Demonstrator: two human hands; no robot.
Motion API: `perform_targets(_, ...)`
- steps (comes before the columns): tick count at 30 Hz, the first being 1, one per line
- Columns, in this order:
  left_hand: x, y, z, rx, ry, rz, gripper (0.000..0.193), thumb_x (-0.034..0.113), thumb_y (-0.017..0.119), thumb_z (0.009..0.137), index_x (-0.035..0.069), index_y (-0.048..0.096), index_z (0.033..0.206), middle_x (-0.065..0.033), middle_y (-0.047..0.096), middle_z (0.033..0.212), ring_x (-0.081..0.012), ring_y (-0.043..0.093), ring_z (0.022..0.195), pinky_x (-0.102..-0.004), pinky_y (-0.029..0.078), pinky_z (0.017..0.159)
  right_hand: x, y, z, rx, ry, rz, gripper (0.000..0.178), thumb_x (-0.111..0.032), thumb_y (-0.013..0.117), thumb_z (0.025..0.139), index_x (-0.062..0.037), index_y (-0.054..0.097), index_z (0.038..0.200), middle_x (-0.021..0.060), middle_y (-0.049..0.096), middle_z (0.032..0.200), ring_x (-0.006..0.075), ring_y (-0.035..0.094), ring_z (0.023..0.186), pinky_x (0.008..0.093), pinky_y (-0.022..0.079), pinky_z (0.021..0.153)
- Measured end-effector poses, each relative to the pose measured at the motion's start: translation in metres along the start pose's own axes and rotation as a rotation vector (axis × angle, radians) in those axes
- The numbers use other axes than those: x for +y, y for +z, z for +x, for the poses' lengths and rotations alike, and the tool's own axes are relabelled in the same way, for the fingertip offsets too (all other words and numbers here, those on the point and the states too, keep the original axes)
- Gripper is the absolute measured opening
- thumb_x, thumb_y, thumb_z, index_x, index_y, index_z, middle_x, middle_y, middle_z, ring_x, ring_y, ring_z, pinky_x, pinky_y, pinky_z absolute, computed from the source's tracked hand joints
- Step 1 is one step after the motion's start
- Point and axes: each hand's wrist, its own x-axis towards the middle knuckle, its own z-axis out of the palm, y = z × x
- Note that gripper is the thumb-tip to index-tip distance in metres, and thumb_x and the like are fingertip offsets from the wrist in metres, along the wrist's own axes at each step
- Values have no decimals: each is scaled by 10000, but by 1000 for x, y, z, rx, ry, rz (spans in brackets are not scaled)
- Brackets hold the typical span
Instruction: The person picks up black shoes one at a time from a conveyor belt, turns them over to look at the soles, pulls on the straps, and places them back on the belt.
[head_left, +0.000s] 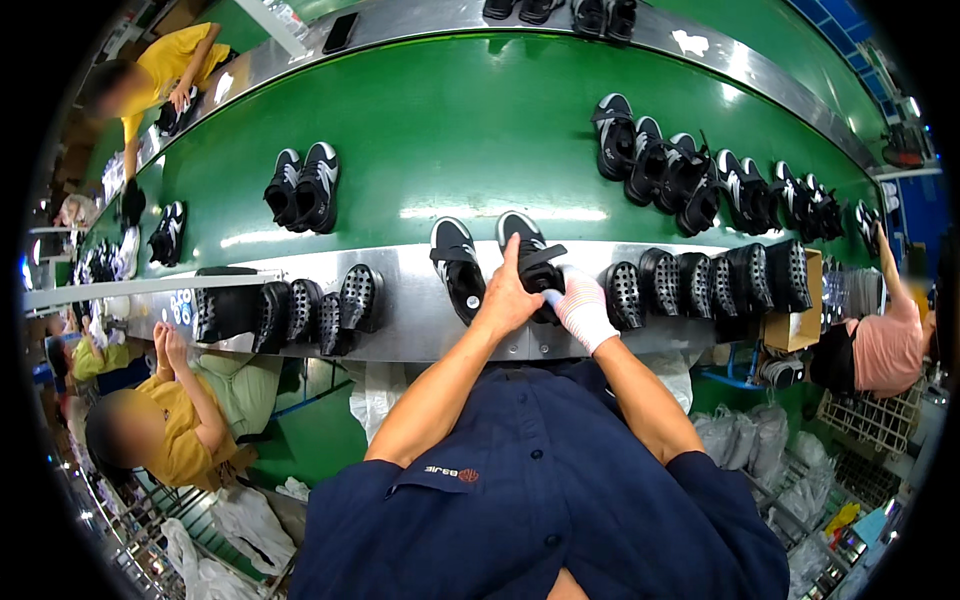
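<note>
Head view, left to right along the metal surface (412,318): a row of black studded pieces (357,297) stands toward the left end; then a loose black-and-grey shoe (456,264) sits upright, toe toward the far edge, touched by neither palm, though the left wrist passes close to its heel. Just right of it, in front of the person's chest, is the worked shoe (540,274), its long axis running from near edge to far edge, toe outward. The bare left hand (509,296) lies along its left side, between the two shoes and so nearer the loose one; the gloved right hand (583,308) meets its right side by the opening, below a strap (545,254) sticking out rightward. Both hands are on this shoe, close together; how firmly they grip, I cannot tell. More studded blocks (662,281) line the surface to the right.
</note>
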Motion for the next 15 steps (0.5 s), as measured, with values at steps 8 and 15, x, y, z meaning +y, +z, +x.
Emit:
perform_targets(8, -15, 28, 3, 215, -150, 200, 911, 55, 731, 806, 8, 263, 1587, -303, 710, 939, -484, 700, 880, -533, 561, 783, -21, 17, 20, -49, 185, -139, 308, -203, 682, 825, -32, 712, 1079, 261, 727, 1002, 443, 705, 974, 523, 551, 867)
perform_targets(15, -11, -40, -99, 571, 11, 403, 624, 328, 774, 884, 21, 544, 1376, -233, 664, 1051, -427, 637, 982, -519, 525, 854, -10, 13, 24, -83, 146, -218, 365, -227, 686, 845, -46, 718, 1161, 231, 725, 1117, 427, 698, 1034, 514, 552, 915)
